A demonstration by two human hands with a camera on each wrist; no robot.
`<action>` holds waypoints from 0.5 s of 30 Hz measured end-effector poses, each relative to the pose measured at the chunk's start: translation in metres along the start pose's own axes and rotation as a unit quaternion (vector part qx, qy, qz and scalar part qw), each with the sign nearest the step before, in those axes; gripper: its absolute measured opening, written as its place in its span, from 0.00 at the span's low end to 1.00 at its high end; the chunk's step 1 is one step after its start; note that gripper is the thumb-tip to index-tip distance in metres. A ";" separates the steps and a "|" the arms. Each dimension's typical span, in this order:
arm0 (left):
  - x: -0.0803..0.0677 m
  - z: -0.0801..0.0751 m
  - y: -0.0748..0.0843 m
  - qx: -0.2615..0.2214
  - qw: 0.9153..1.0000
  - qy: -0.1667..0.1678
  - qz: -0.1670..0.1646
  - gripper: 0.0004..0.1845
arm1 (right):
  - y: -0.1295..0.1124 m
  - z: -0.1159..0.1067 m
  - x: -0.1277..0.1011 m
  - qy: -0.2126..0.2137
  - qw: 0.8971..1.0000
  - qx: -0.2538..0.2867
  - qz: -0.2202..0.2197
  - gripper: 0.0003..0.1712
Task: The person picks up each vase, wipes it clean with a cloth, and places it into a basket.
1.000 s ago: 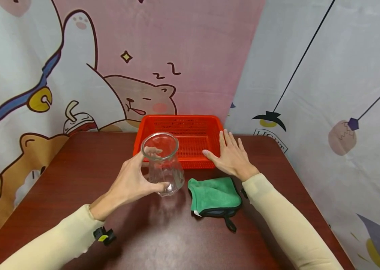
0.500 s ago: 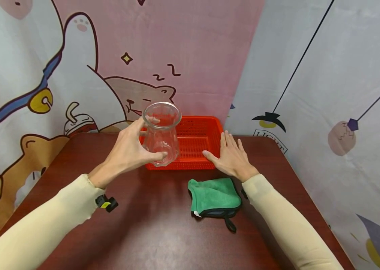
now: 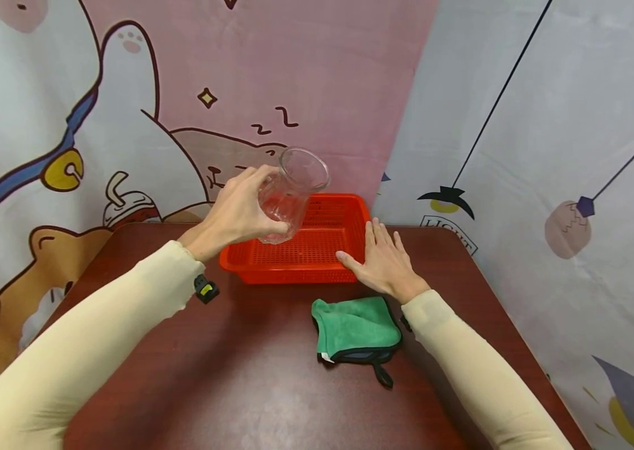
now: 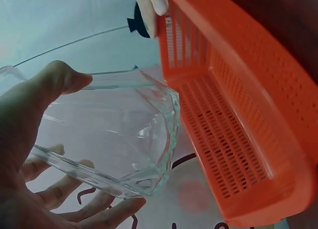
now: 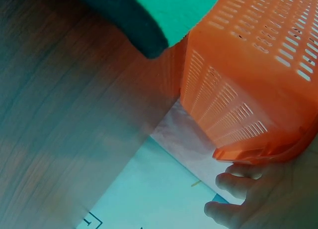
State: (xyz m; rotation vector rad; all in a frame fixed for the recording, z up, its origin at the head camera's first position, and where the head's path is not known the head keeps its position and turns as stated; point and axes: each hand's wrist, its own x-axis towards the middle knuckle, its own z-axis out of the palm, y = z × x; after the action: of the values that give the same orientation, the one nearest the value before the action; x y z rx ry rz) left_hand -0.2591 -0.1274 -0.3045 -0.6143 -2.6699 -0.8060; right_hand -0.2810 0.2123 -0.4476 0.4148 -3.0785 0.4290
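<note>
My left hand (image 3: 241, 209) grips a clear glass vase (image 3: 294, 199) with a flared rim and a faceted base. Thumb and fingers lie on opposite sides of its body. The vase is tilted, mouth toward the upper right, above the left part of a red plastic basket (image 3: 294, 275). In the left wrist view the thick glass base (image 4: 166, 134) points at the basket's open inside (image 4: 223, 139). My right hand (image 3: 387, 262) rests at the basket's right rim, fingers straight and thumb spread over the near corner.
A folded green cloth (image 3: 357, 328) with dark edging and a black loop lies in front of the basket, near the right forearm. The dark wooden table (image 3: 272, 387) ends at a printed fabric backdrop (image 3: 339, 94) behind and at the sides.
My left hand has lifted the vase from in front of the basket, up and away over it, then rightward, tipping its mouth to the right. The right hand has stayed at the rim.
</note>
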 end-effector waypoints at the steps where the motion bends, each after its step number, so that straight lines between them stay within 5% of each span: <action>1: 0.005 0.001 0.001 0.008 1.000 -0.006 -0.004 0.50 | 0.000 0.000 0.000 0.001 1.000 0.001 0.000 0.76; 15: 0.053 0.029 -0.007 0.155 0.982 -0.100 -0.037 0.55 | 0.001 0.002 0.001 0.004 1.000 -0.006 -0.004 0.76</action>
State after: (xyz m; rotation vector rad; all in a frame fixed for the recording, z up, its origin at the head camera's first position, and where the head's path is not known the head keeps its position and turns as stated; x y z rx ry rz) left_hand -0.3127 -0.0994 -0.3111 -0.5446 -2.9305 -0.3450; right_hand -0.2825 0.2118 -0.4500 0.4231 -3.0695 0.4109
